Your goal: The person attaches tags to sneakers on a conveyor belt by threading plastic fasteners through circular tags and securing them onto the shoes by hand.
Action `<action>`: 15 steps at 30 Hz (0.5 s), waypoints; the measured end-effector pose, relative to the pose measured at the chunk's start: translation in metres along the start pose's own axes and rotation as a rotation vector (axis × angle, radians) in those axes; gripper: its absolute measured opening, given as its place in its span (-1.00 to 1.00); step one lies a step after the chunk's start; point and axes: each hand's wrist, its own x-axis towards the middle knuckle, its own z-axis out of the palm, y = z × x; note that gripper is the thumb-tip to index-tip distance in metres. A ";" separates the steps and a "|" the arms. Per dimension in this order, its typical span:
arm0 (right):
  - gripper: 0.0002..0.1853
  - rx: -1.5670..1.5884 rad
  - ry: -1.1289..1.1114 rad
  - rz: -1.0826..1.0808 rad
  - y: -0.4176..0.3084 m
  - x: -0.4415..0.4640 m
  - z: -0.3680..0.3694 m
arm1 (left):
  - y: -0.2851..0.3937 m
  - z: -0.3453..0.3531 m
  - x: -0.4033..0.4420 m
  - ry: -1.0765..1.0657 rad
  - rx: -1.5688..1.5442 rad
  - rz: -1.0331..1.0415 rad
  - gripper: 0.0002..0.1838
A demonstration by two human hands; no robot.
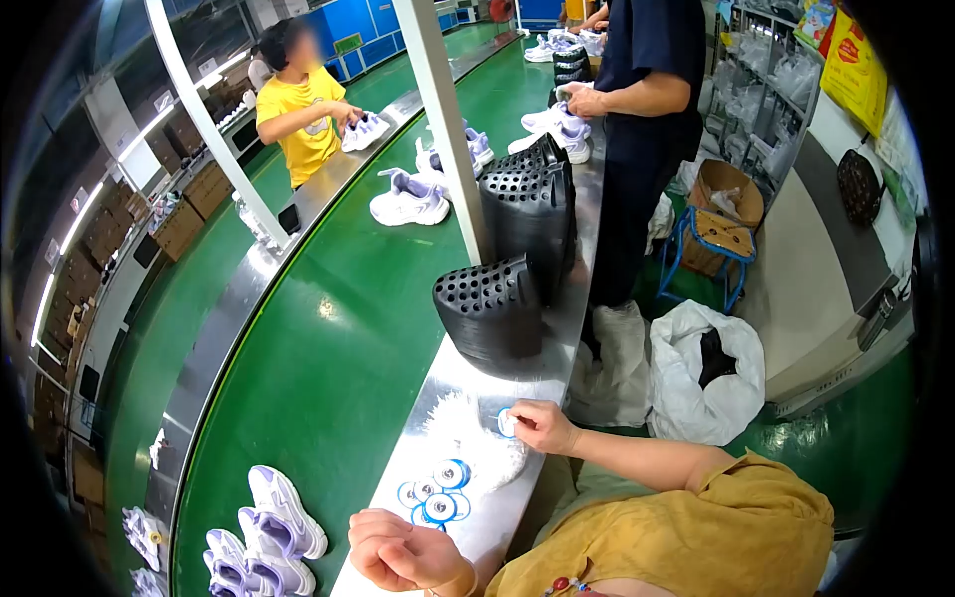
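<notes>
My right hand (542,427) pinches a small round blue-and-white sticker (506,422) at the right edge of the metal ledge. My left hand (408,552) is over the near part of the ledge, its fingers loosely curled; nothing shows in it. Between my hands lie several round blue-rimmed labels or rolls (440,507), partly overlapping. White fluffy material (468,438) is spread on the metal just beyond them, beside the sticker.
Black perforated shoe-shaped pieces (487,308) stand in a row along the ledge (398,488). White-and-purple sneakers (274,537) sit on the green belt (308,368), more farther up. Two people stand beyond. A white sack (731,403) is at right.
</notes>
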 end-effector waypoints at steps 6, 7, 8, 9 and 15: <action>-0.88 -0.004 0.004 0.007 -0.004 0.002 -0.001 | 0.000 -0.001 0.008 0.104 -0.023 0.036 -0.71; -0.87 -0.019 0.000 -0.007 -0.005 0.001 -0.001 | -0.001 -0.002 0.008 0.118 -0.038 0.018 -0.71; -0.87 -0.019 -0.003 -0.005 -0.004 0.000 -0.001 | -0.001 -0.003 0.009 0.119 -0.035 0.015 -0.71; -0.88 -0.020 0.003 0.000 -0.003 0.000 0.000 | -0.002 -0.004 0.009 0.121 -0.038 0.021 -0.71; -0.88 -0.007 0.021 0.005 -0.002 0.000 0.001 | -0.001 -0.006 0.011 0.133 -0.039 0.030 -0.72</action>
